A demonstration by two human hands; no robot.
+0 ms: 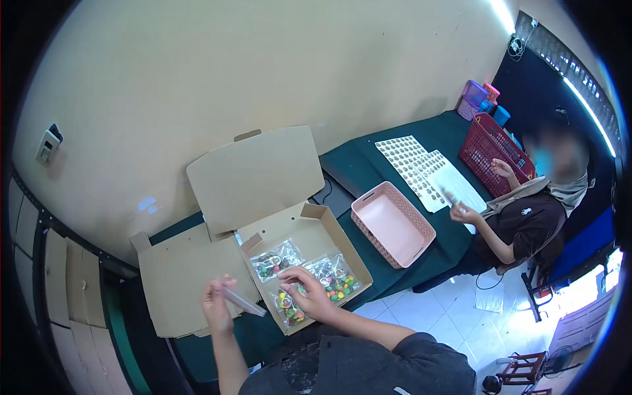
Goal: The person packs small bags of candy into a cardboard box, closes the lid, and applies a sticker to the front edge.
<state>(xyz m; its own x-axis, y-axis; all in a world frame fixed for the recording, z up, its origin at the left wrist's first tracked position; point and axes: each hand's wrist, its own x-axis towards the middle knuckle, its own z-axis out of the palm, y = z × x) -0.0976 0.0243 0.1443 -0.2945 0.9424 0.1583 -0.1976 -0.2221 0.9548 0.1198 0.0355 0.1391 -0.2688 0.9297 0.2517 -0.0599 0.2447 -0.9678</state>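
Observation:
My left hand [216, 304] is closed on a thin, whitish translucent strip [245, 302], held over the left side of an open cardboard box [359, 266]. What the strip is I cannot make out. My right hand [308, 293] hovers above the box with loosely curved fingers, a gap between thumb and fingertips, and nothing visible in it. Inside the box lie several clear plastic bags of colourful round candies, among them one bag [268, 262] at the back left and another bag [342, 283] at the right. My right hand partly hides a front bag [288, 312].
Flattened cardboard [191, 283] lies left of the box, whose lid [257, 168] leans up behind. A pink basket [401, 227] stands to the right on the green-covered table. Beyond are sticker sheets [411, 164], a maroon basket [484, 148] and a seated person [526, 220] holding a small item.

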